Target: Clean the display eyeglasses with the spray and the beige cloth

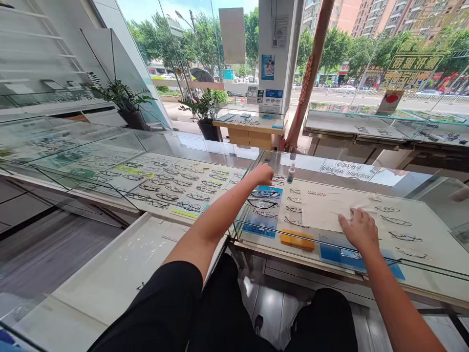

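Note:
I stand at a glass display counter (421,183) filled with rows of eyeglass frames (397,221). My left hand (262,174) reaches far forward over the glass top, fingers curled into a loose fist near a small spray bottle (291,172); nothing shows in it. My right hand (359,228) lies flat on a pale cloth (324,210) spread on the glass, fingers stretched out. Under the glass sit blue cards (262,222) and an orange case (297,240).
A second glass case (110,161) of eyeglass frames joins at the left. A lower white shelf (110,274) runs beside my left leg. Potted plants (205,110), a wooden display table (249,129) and another glass counter (366,122) stand by the shop windows.

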{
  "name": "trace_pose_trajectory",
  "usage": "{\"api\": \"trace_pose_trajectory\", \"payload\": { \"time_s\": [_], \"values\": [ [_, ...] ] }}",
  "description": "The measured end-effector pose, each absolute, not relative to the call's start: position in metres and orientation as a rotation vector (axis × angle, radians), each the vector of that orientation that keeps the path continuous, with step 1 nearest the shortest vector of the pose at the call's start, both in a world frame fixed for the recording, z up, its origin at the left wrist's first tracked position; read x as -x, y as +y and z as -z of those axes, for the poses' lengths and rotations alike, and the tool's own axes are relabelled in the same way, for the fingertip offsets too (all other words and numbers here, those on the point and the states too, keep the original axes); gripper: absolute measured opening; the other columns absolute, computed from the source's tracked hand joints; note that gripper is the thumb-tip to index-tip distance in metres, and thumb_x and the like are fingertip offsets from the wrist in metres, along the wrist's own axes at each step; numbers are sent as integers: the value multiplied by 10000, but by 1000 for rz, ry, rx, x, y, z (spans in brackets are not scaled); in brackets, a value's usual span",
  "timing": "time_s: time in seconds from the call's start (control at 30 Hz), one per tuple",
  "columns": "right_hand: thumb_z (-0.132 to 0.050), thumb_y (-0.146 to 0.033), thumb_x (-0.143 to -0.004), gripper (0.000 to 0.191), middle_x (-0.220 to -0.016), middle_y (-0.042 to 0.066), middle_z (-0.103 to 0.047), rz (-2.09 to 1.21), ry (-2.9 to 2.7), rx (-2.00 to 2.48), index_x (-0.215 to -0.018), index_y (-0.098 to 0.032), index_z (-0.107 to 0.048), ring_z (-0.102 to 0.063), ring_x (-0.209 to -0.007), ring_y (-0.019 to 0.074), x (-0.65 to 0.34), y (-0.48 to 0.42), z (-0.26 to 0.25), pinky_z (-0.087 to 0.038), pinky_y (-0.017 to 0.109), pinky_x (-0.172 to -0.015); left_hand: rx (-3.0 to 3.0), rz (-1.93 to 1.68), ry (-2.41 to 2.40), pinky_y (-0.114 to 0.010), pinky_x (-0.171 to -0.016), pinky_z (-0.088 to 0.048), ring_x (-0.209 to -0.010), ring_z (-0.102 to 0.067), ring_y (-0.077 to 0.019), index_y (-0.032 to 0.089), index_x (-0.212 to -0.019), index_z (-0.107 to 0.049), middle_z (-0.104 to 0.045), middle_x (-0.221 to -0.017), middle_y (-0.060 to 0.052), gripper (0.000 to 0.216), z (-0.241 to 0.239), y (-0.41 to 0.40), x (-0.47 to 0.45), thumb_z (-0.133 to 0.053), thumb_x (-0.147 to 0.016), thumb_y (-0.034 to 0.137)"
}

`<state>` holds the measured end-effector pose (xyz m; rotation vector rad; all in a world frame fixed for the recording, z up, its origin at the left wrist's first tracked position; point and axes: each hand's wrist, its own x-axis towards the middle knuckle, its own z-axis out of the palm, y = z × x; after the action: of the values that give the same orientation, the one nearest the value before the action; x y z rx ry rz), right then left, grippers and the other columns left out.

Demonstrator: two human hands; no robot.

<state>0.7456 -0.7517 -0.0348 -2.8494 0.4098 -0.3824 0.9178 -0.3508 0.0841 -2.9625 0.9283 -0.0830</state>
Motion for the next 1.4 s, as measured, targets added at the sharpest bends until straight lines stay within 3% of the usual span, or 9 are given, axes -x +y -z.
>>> {"api": "trace_pose_trajectory", "payload": {
  "time_s": [0.2, 0.43, 0.5, 0.6, 0.7, 0.83, 1.2, 1.3, 1.4],
  "values": [
    [-321, -654, -1032, 816, -1659, 253, -545, 393, 407, 2851, -1560, -87, -578, -450, -1566, 423, -745, -752, 35, -353, 558, -1320, 2981, 87, 932, -454, -1070, -451, -1170, -647, -340, 210, -836, -798, -809, -1041, -127, 177, -80, -344, -913, -783, -746, 362],
    [-325, -657, -1021, 825, -1660, 269, -543, 416, 396, 2824, -1552, -81, -584, -449, -1560, 439, -742, -752, 33, -363, 586, -1308, 3086, 255, 994, -507, -1182, -414, -1387, -577, -355, 197, -1044, -778, -686, -1465, -142, 242, -115, -326, -853, -691, -897, 369],
    [-320, -671, -1014, 837, -1660, 269, -546, 402, 387, 2820, -1544, -82, -589, -447, -1564, 444, -741, -754, 32, -360, 591, -1310, 3233, 237, 1151, -433, -1081, -481, -1206, -659, -295, 205, -1025, -738, -745, -1252, -110, 203, -129, -312, -811, -633, -931, 350],
    [-307, -694, -1007, 866, -1659, 274, -548, 372, 370, 2834, -1548, -76, -580, -458, -1566, 450, -740, -757, 30, -363, 591, -1314, 3323, -378, 1376, -324, -865, -512, -925, -682, -210, 232, -898, -644, -740, -954, -26, 59, -136, -283, -739, -594, -901, 264],
    [-298, -706, -995, 886, -1644, 280, -558, 351, 375, 2859, -1545, -70, -578, -474, -1565, 456, -738, -759, 27, -364, 581, -1323, 3166, -1071, 1179, -315, -711, -464, -787, -652, -201, 239, -826, -606, -715, -845, -6, 22, -115, -249, -684, -611, -848, 241],
    [-294, -711, -990, 893, -1644, 300, -551, 312, 399, 2870, -1538, -67, -583, -456, -1575, 476, -735, -758, 20, -356, 593, -1331, 3093, -1328, 699, -324, -655, -416, -697, -578, -201, 234, -753, -522, -664, -770, -13, 184, -51, -193, -662, -511, -916, 319],
    [-228, -746, -1019, 970, -1708, 311, -475, 238, 446, 2898, -1596, -31, -540, -400, -1616, 469, -729, -759, 15, -294, 559, -1355, 3271, -520, 128, -352, -824, -522, -879, -668, -264, 230, -827, -597, -747, -946, -117, 401, 60, -103, -783, -335, -1072, 411],
    [-228, -770, -1007, 988, -1684, 320, -499, 262, 460, 2900, -1574, -31, -558, -427, -1596, 484, -728, -759, 15, -308, 581, -1352, 3275, -144, 111, -423, -994, -520, -1151, -663, -325, 213, -958, -697, -749, -1181, -187, 405, 69, -110, -835, -352, -1080, 389],
    [-246, -788, -992, 986, -1641, 308, -547, 314, 446, 2897, -1544, -42, -581, -456, -1580, 473, -726, -759, 15, -310, 575, -1361, 3272, 159, 128, -532, -1200, -411, -1489, -484, -384, 187, -1139, -749, -622, -1538, -222, 377, 76, -124, -888, -427, -1071, 373]
  ]
}}
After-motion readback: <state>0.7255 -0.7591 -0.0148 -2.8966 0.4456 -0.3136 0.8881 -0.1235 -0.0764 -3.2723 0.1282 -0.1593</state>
